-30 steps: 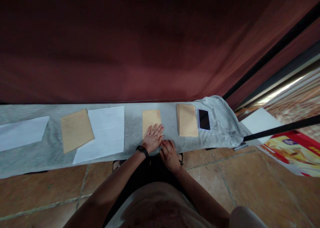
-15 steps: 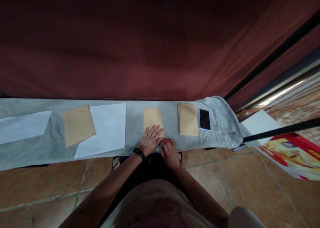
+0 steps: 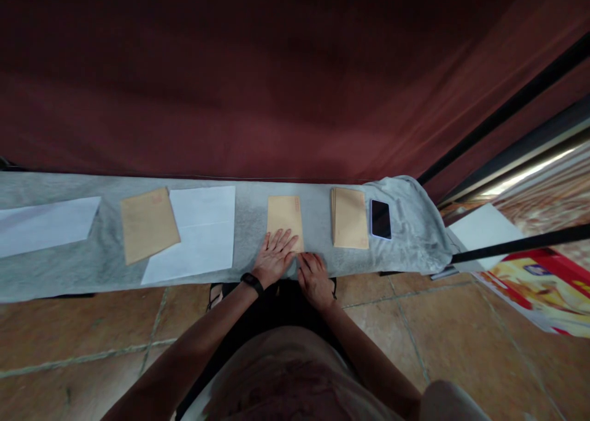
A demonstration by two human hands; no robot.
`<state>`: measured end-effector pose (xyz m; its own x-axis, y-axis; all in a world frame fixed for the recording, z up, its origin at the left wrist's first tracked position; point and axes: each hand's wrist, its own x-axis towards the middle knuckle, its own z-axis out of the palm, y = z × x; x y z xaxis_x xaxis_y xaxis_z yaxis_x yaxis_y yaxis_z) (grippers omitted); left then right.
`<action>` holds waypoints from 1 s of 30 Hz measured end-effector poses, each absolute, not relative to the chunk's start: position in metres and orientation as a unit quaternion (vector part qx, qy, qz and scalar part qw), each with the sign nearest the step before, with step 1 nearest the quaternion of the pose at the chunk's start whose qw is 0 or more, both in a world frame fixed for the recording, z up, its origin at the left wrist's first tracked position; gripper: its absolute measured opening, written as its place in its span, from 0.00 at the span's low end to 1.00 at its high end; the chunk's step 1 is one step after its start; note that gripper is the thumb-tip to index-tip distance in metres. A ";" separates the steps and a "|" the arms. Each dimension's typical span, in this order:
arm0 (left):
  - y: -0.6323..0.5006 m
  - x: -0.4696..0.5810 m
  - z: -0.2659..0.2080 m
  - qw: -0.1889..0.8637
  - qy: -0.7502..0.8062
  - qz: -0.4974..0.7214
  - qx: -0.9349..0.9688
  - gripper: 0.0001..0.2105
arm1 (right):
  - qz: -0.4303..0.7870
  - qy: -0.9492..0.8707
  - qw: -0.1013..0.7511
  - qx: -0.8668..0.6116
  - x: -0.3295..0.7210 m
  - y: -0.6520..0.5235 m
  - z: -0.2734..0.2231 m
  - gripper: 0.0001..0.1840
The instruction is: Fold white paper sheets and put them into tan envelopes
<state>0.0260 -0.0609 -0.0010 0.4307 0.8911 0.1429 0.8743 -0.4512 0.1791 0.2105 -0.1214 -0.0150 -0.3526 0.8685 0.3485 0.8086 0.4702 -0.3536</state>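
A small brown paper envelope [image 3: 284,212] with faint red printing at its upper right lies on the grey cloth in front of me. My left hand [image 3: 275,256] is pressed flat over its lower part, fingers spread, and covers that end. At the envelope's lower right corner is my right hand [image 3: 316,279], its fingers bent and drawn together on the edge; what lies under the fingertips is hidden. To the right rests a stack of brown envelopes [image 3: 350,218]. On the left a larger brown envelope [image 3: 150,226] overlaps a creased white sheet of paper [image 3: 203,233].
A smartphone [image 3: 380,219] lies right of the stack. Another white sheet [image 3: 46,226] is at the far left. The narrow table with its grey cloth [image 3: 415,224] ends at the right, near black bars and a red-yellow box [image 3: 544,286]. A dark red curtain [image 3: 276,101] hangs behind.
The view has shifted slightly, so the things on the table appear a little higher and further right. Both hands keep nearly the same place at the envelope.
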 end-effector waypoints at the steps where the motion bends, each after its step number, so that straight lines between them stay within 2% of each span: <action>1: -0.062 0.024 0.000 0.038 0.525 0.107 0.844 0.25 | 0.060 -0.819 0.253 -0.512 0.211 -0.121 -0.016 0.26; 7: -0.070 0.010 0.002 0.031 0.539 0.105 0.835 0.25 | 0.055 -0.800 0.268 -0.535 0.215 -0.122 -0.019 0.24; 12: -0.074 0.000 -0.002 0.022 0.550 0.113 0.827 0.26 | 0.052 -0.790 0.250 -0.557 0.216 -0.119 -0.010 0.25; 19: -0.074 -0.002 -0.003 0.011 0.540 0.114 0.834 0.26 | 0.047 -0.842 0.212 -0.494 0.193 -0.105 -0.007 0.26; 30: -0.075 -0.002 -0.002 0.003 0.545 0.120 0.830 0.26 | 0.011 -0.800 0.211 -0.562 0.207 -0.061 -0.013 0.28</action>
<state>-0.0017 -0.0746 -0.0022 0.3770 0.9051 0.1965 0.9038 -0.4059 0.1359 0.2069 -0.0613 -0.0127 -0.2797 0.9035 0.3249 0.8942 0.3683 -0.2544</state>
